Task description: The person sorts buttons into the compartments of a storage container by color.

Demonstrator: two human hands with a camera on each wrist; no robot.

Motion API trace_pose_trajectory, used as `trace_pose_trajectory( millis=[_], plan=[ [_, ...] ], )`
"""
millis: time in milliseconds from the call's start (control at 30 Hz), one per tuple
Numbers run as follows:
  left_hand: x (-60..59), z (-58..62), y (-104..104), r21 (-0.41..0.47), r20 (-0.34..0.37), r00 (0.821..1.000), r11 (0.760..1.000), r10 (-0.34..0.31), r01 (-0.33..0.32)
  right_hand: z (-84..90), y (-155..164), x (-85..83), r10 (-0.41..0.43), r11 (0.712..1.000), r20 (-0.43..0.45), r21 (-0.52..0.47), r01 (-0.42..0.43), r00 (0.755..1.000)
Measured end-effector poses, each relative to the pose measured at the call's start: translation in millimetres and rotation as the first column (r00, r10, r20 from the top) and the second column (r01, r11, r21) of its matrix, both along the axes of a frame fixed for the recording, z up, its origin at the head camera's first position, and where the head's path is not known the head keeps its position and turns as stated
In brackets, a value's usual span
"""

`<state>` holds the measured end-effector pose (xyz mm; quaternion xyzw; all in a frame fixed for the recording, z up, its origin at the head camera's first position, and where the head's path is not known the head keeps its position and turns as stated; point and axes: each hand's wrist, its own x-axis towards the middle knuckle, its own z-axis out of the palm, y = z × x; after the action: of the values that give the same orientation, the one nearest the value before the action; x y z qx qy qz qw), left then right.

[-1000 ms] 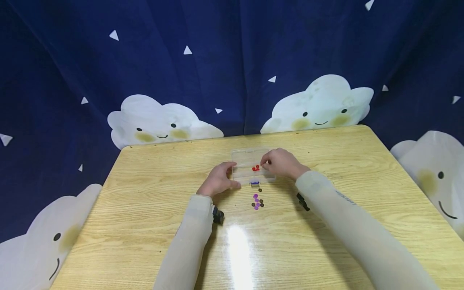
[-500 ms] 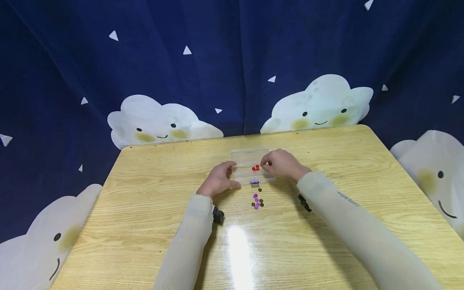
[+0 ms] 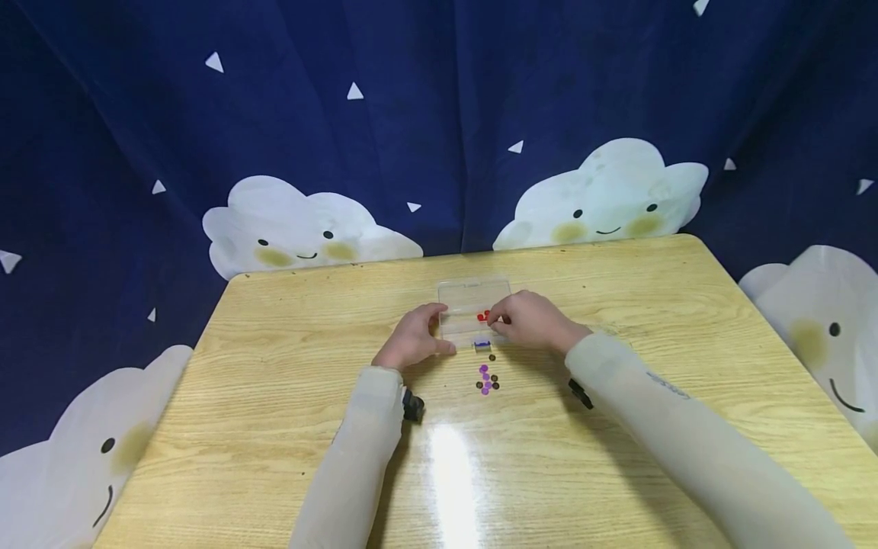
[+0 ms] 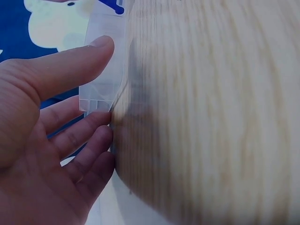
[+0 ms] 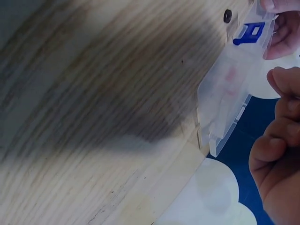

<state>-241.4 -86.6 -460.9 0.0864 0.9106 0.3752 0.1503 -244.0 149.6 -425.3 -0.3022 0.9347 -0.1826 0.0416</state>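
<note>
A clear plastic box (image 3: 458, 326) stands on the table with its lid (image 3: 473, 292) laid back and a blue latch (image 5: 253, 33) at its front. Several small red discs (image 3: 480, 317) lie inside it. My left hand (image 3: 411, 338) holds the box's left end, thumb (image 4: 79, 65) at the front and fingers behind. Above the right part of the box is my right hand (image 3: 531, 320), thumb and forefinger drawn together beside the red discs. Whether a piece sits between those fingertips is hidden. In the right wrist view this hand's fingers (image 5: 269, 152) are curled.
In front of the box lie several small purple discs (image 3: 485, 377) and several dark ring-like discs (image 3: 495, 386), one dark disc (image 5: 228, 16) close to the latch. The wooden table (image 3: 274, 427) ends at a dark blue curtain (image 3: 411, 114) with white clouds.
My right hand has shifted slightly left and toward me, now covering part of the red discs. The left hand and the box have stayed in place.
</note>
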Motion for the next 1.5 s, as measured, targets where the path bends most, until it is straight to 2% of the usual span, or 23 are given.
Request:
trace_pose_trajectory(
  millis=[167,500,767,1067,1200,1500],
  plan=[
    [-0.1,0.5,0,-0.009,-0.002,1.0,1.0,-0.003,0.003,-2.6,-2,6.0,0.021,1.0,0.011,-0.02,-0.02,1.0],
    [-1.3,-0.7,-2,-0.008,-0.01,1.0,1.0,-0.015,0.015,-1.3,-13,20.8,0.09,0.996,0.013,0.011,-0.09,0.996],
    [-1.4,-0.1,-2,-0.015,-0.024,0.999,1.0,-0.024,0.024,-6.3,-19,36.5,0.201,0.979,-0.003,-0.017,-0.201,0.98],
    [-0.8,-0.3,-2,-0.009,-0.011,1.0,1.0,-0.023,0.022,-18.4,-26,50.9,0.183,0.983,-0.004,0.007,-0.183,0.983],
    [-0.9,-1.0,-1,-0.006,-0.016,1.0,1.0,-0.019,0.019,-24.3,-27,55.9,0.175,0.983,-0.021,0.054,-0.173,0.984],
    [-1.0,-0.2,-2,-0.004,-0.014,1.0,1.0,-0.014,0.014,-26.9,-31,61.6,0.135,0.987,-0.074,0.096,-0.127,0.988]
  ],
)
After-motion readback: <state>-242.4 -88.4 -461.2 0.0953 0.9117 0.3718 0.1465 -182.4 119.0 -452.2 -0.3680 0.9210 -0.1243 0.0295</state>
